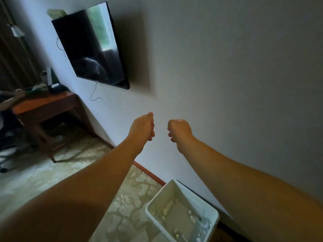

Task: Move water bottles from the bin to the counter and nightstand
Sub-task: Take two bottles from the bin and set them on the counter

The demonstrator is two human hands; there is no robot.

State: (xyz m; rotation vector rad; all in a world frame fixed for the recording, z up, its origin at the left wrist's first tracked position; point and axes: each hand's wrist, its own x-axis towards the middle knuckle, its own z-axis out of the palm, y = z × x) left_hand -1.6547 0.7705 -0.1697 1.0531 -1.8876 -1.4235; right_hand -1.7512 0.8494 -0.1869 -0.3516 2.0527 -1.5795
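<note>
A white plastic bin stands on the carpet against the wall at the lower middle. At least one clear water bottle lies in its right corner. Both arms stretch forward at chest height, well above the bin. My left hand has its fingers curled under and holds nothing. My right hand is balled into a fist with nothing in it. The two hands hang side by side, a short gap between them, in front of the bare wall.
A dark flat television hangs on the wall at the upper left. Below it a brown wooden desk carries small items, with a chair at the left edge. Patterned carpet covers the floor.
</note>
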